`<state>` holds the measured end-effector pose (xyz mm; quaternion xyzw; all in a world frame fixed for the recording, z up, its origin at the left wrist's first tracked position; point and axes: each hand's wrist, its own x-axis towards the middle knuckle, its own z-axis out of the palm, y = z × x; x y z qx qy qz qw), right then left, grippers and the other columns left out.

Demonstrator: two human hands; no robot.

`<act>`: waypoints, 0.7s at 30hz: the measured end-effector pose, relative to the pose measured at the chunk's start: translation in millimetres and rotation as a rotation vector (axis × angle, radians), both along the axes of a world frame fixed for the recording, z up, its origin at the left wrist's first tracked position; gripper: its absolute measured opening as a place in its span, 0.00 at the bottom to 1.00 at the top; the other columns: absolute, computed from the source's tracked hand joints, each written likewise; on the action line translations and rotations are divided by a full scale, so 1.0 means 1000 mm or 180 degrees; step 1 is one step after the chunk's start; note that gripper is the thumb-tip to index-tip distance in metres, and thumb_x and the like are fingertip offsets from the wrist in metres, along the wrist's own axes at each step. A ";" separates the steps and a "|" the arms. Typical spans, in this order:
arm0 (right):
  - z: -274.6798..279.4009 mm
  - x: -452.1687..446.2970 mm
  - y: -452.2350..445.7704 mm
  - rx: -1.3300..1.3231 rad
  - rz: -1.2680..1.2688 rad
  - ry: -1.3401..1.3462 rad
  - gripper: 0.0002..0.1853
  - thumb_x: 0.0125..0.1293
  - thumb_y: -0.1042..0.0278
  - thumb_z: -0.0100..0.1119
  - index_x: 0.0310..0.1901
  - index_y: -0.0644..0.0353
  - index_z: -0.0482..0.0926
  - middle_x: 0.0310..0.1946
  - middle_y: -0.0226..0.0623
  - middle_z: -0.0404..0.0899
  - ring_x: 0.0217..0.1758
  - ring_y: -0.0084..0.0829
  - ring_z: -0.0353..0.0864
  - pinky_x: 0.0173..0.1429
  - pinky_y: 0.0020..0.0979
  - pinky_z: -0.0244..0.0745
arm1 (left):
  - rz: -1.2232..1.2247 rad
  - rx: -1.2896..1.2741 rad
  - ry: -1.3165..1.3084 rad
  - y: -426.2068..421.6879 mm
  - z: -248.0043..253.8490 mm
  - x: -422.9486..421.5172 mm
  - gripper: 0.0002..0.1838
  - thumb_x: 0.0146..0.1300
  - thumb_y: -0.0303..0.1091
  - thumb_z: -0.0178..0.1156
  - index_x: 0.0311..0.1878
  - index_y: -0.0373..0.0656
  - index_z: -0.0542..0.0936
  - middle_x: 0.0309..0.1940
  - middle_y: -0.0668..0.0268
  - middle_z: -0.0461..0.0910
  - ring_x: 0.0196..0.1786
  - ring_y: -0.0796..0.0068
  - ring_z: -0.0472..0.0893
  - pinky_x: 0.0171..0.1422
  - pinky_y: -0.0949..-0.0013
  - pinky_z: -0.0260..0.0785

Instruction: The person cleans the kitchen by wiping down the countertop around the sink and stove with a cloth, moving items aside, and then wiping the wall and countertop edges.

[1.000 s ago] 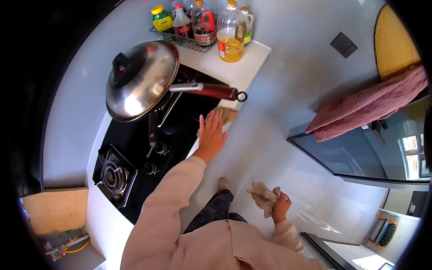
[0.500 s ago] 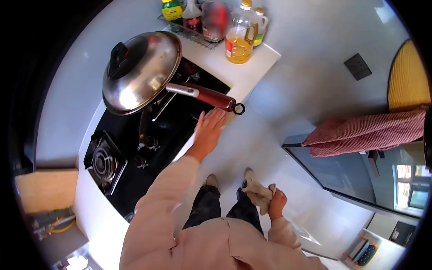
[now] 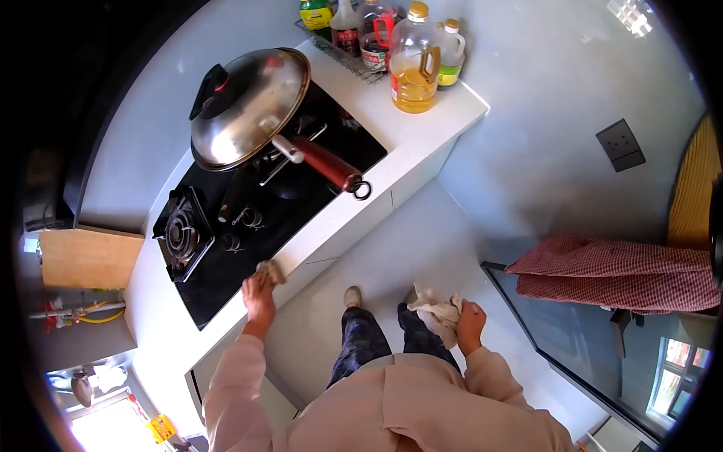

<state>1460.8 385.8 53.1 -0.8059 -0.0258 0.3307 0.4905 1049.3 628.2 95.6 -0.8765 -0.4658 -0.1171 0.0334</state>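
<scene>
L hand (image 3: pixel 258 303) gripping cloth (image 3: pixel 272 270) on ctr edge (image 3: pixel 320 237), R hand (image 3: pixel 471 324) clutching rag (image 3: pixel 439 315), long axis slanting up-left

This is a kitchen, because a gas stove (image 3: pixel 290 207) with a covered pan (image 3: pixel 252 113) sits in the counter (image 3: pixel 463 113), and bottles (image 3: pixel 414 71), seemingly of seasoning, stand near its far corner.

Shiny metal, smooth plastic and wrinkled cloth
The pan lid (image 3: pixel 260 113) is of polished metal, with bright reflections; the cooktop (image 3: pixel 213 282) is glossy and smooth, the worktop (image 3: pixel 452 120) smooth. The small rag (image 3: pixel 272 270) and the larger rag (image 3: pixel 437 313) are of matt, wrinkled cloth, the towel (image 3: pixel 617 267) of woven cloth. The oil bottle (image 3: pixel 413 64) looks like transparent plastic.
</scene>
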 end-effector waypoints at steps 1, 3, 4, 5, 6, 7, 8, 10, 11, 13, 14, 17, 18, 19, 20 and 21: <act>-0.004 0.005 -0.009 0.0030 -0.0120 0.0131 0.13 0.61 0.66 0.56 0.26 0.67 0.79 0.21 0.32 0.78 0.27 0.23 0.72 0.35 0.29 0.69 | -0.0221 0.0059 -0.0052 0.013 -0.005 0.031 0.14 0.53 0.24 0.57 0.44 0.44 0.82 0.48 0.61 0.73 0.49 0.56 0.71 0.52 0.54 0.63; -0.015 0.015 -0.027 0.0037 -0.0135 0.0060 0.13 0.62 0.66 0.56 0.25 0.66 0.78 0.20 0.31 0.76 0.27 0.23 0.71 0.34 0.29 0.68 | -0.0619 0.0032 -0.0081 0.041 -0.003 0.108 0.17 0.49 0.23 0.59 0.45 0.43 0.81 0.48 0.59 0.74 0.49 0.56 0.72 0.52 0.55 0.63; -0.019 0.022 -0.037 -0.0049 -0.0117 -0.0010 0.13 0.62 0.65 0.56 0.24 0.66 0.77 0.20 0.31 0.75 0.26 0.22 0.70 0.34 0.30 0.67 | -0.0654 -0.0010 -0.0138 0.054 -0.002 0.152 0.19 0.49 0.23 0.58 0.47 0.45 0.80 0.48 0.60 0.74 0.50 0.57 0.72 0.50 0.56 0.64; -0.022 0.028 -0.043 -0.0132 -0.0098 -0.0087 0.14 0.62 0.65 0.56 0.24 0.66 0.77 0.19 0.30 0.75 0.26 0.21 0.69 0.33 0.30 0.66 | -0.0743 -0.0005 -0.0186 0.068 -0.003 0.191 0.21 0.48 0.23 0.57 0.49 0.45 0.80 0.47 0.61 0.74 0.51 0.57 0.72 0.50 0.55 0.64; -0.019 0.032 -0.045 -0.0035 -0.0216 -0.0118 0.14 0.62 0.66 0.55 0.22 0.66 0.75 0.18 0.28 0.72 0.25 0.20 0.66 0.31 0.30 0.64 | -0.0799 0.0072 -0.0035 0.082 -0.013 0.222 0.23 0.47 0.22 0.57 0.50 0.46 0.79 0.47 0.62 0.73 0.51 0.57 0.71 0.51 0.56 0.63; -0.020 0.038 -0.049 -0.0023 -0.0221 -0.0121 0.14 0.62 0.66 0.55 0.22 0.66 0.75 0.18 0.28 0.72 0.25 0.20 0.66 0.31 0.30 0.64 | -0.0912 -0.0041 -0.0159 0.094 -0.014 0.258 0.25 0.46 0.21 0.56 0.51 0.47 0.79 0.48 0.62 0.71 0.53 0.58 0.70 0.52 0.55 0.62; -0.021 0.043 -0.054 -0.0006 -0.0376 -0.0052 0.14 0.62 0.67 0.55 0.22 0.66 0.74 0.18 0.28 0.71 0.25 0.20 0.65 0.31 0.29 0.64 | -0.1030 -0.0166 -0.0284 0.104 -0.017 0.293 0.26 0.46 0.20 0.56 0.52 0.48 0.78 0.49 0.63 0.70 0.54 0.58 0.69 0.53 0.55 0.61; -0.020 0.049 -0.060 -0.0051 -0.0574 -0.0181 0.14 0.62 0.68 0.55 0.20 0.65 0.72 0.17 0.25 0.68 0.24 0.19 0.62 0.30 0.28 0.61 | -0.1134 -0.0148 -0.0204 0.120 -0.026 0.358 0.26 0.47 0.20 0.55 0.53 0.49 0.78 0.48 0.64 0.69 0.56 0.59 0.67 0.54 0.54 0.59; -0.022 0.052 -0.061 -0.0054 -0.0575 -0.0186 0.14 0.62 0.68 0.55 0.20 0.65 0.72 0.17 0.25 0.68 0.24 0.19 0.62 0.30 0.28 0.61 | -0.1047 -0.0241 0.0015 0.125 -0.021 0.388 0.26 0.48 0.21 0.56 0.54 0.49 0.77 0.48 0.63 0.69 0.55 0.60 0.67 0.53 0.55 0.60; -0.018 0.056 -0.062 -0.0105 -0.0640 -0.0168 0.14 0.63 0.69 0.55 0.20 0.65 0.72 0.17 0.24 0.67 0.24 0.18 0.62 0.29 0.28 0.61 | -0.0996 -0.0277 0.0017 0.131 -0.016 0.420 0.26 0.49 0.22 0.56 0.55 0.49 0.77 0.49 0.63 0.70 0.55 0.60 0.67 0.53 0.56 0.60; -0.015 0.054 -0.057 -0.0112 -0.0630 -0.0173 0.14 0.63 0.69 0.55 0.20 0.65 0.72 0.17 0.24 0.67 0.24 0.18 0.62 0.29 0.28 0.61 | -0.0891 -0.0363 0.0043 0.132 -0.014 0.424 0.26 0.49 0.22 0.56 0.55 0.48 0.77 0.49 0.63 0.70 0.55 0.60 0.67 0.52 0.56 0.60; -0.008 0.048 -0.045 0.0020 -0.0594 -0.0210 0.14 0.63 0.70 0.55 0.20 0.65 0.73 0.17 0.24 0.68 0.25 0.18 0.62 0.30 0.28 0.62 | -0.0960 -0.0240 -0.0307 0.120 -0.021 0.381 0.25 0.49 0.22 0.55 0.54 0.48 0.78 0.47 0.63 0.71 0.55 0.60 0.68 0.52 0.56 0.61; -0.013 0.045 -0.043 0.0002 -0.0423 -0.0180 0.14 0.63 0.70 0.55 0.21 0.66 0.74 0.18 0.25 0.69 0.25 0.18 0.63 0.30 0.28 0.63 | -0.1008 -0.0117 -0.0445 0.111 -0.022 0.353 0.25 0.49 0.22 0.55 0.54 0.49 0.79 0.47 0.63 0.71 0.55 0.60 0.68 0.53 0.56 0.61; -0.015 0.042 -0.040 -0.0012 -0.0258 -0.0151 0.13 0.63 0.70 0.54 0.22 0.66 0.75 0.18 0.25 0.70 0.26 0.19 0.64 0.31 0.27 0.63 | -0.0976 -0.0098 -0.0436 0.104 -0.030 0.320 0.26 0.48 0.22 0.55 0.55 0.50 0.78 0.49 0.63 0.71 0.55 0.59 0.68 0.54 0.56 0.61; -0.008 0.036 -0.030 -0.0057 -0.0110 -0.0222 0.13 0.63 0.68 0.55 0.24 0.67 0.77 0.20 0.28 0.74 0.26 0.20 0.67 0.33 0.28 0.66 | -0.0905 -0.0148 -0.0575 0.096 -0.037 0.285 0.26 0.47 0.21 0.56 0.53 0.50 0.79 0.49 0.62 0.72 0.54 0.58 0.69 0.53 0.55 0.62; -0.004 0.029 -0.020 -0.0059 -0.0106 -0.0228 0.13 0.63 0.68 0.55 0.24 0.67 0.77 0.20 0.28 0.74 0.26 0.20 0.67 0.33 0.28 0.66 | -0.0834 -0.0122 -0.0460 0.086 -0.030 0.247 0.26 0.47 0.20 0.56 0.52 0.49 0.80 0.49 0.60 0.72 0.51 0.57 0.71 0.52 0.54 0.63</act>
